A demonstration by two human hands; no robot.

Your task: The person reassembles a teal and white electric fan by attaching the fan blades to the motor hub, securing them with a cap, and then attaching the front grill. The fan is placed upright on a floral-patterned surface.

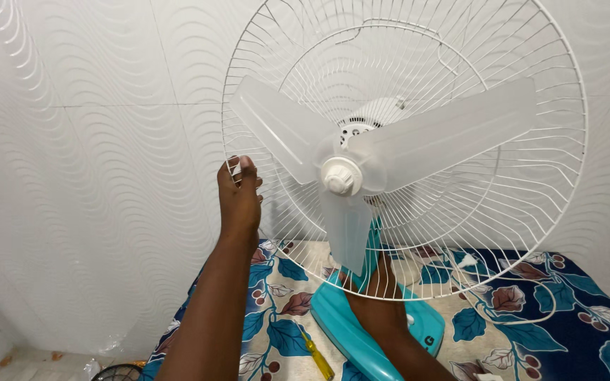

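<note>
Stood on a bed: a white fan (404, 148) with a teal base (361, 328). Had a wire guard (531, 212) behind three pale blades (453, 134), with no cover in front. Had a round white cap (340, 176) at the middle of the blades.

Left hand (240, 187): up at the left edge of the guard, fingers pinched shut on the rim wires. Left arm stretched up from the bottom of the view.

Right hand (375, 296): low down, behind the guard wires, at the teal stand near the base. Touched the stand, or seemed to. Fingers hidden by blade and wires, so could not tell if wide or closed.

Covered the bed: a blue and cream sheet (566, 310) with leaves and flowers. Lay on the sheet near the base: a yellow tool (315, 356), between the two arms. Ran over the sheet on the right: a thin white cord (531, 321).

Stood behind it all: a white wall (93, 141) with wavy lines.
</note>
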